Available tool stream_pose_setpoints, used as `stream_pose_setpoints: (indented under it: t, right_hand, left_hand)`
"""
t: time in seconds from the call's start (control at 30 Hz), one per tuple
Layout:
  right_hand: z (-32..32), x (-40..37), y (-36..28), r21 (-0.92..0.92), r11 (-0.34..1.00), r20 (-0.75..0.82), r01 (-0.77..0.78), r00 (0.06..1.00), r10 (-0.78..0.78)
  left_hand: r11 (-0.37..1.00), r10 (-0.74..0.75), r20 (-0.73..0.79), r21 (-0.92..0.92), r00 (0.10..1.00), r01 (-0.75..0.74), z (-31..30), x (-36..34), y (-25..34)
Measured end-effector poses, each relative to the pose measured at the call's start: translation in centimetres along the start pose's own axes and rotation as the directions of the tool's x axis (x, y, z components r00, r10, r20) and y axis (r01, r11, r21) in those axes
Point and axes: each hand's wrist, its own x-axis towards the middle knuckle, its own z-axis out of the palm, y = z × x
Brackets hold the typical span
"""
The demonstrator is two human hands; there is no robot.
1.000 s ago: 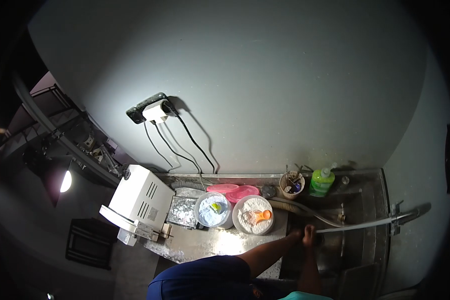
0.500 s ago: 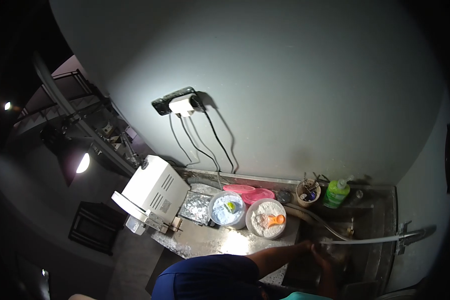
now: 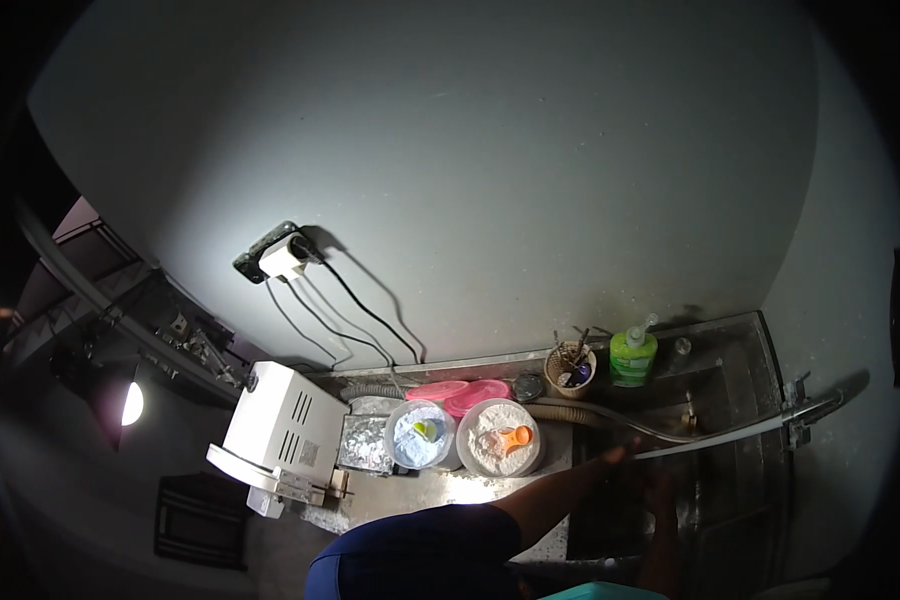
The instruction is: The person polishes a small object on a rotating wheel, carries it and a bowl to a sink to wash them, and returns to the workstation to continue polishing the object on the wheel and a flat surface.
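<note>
My left hand [image 3: 620, 453] reaches over the dark metal sink [image 3: 715, 353] from a navy sleeve [image 3: 420, 540], beside the near end of a pale hose [image 3: 730, 436]. Its fingers are blurred and dark, and whether it touches the hose is unclear. Lower in the sink is my right hand [image 3: 662, 495], apart from the left one. Deep shadow hides its fingers and anything in them. Left of the sink stand a tub of white powder with an orange scoop [image 3: 517, 438] and a tub of bluish powder with a green scoop [image 3: 426, 430].
A green soap bottle [image 3: 632, 360] and a cup of small tools [image 3: 572, 368] stand behind the sink. Pink lids [image 3: 478, 397] lie behind the tubs. A white machine [image 3: 288, 420] is at the counter's left end. Cables hang from a wall socket [image 3: 263, 252].
My hands, close together before, are now apart, the left one higher beside the hose. The view has shifted, so the counter items appear further left.
</note>
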Motion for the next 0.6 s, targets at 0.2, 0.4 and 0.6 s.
stream_pose_setpoints:
  t: [0.2,0.4,0.6]
  right_hand:
    - [-1.6,-2.7,-1.4,0.506,0.777,-0.325,-0.374,0.752,0.574]
    - [-1.6,-2.5,1.5,0.788,0.566,-0.264,-0.243,0.697,0.666]
    - [1.0,0.5,1.2,0.885,0.461,-0.084,-0.074,0.946,0.312]
  left_hand:
    - [-0.219,-0.292,-0.023,0.975,0.956,-0.044,0.9,11.3,-9.4]
    - [-0.006,0.057,-0.129,0.992,0.990,0.129,3.5,7.1,-5.6]
    - [0.361,0.086,-0.214,0.917,0.973,0.170,0.4,4.0,-5.5]
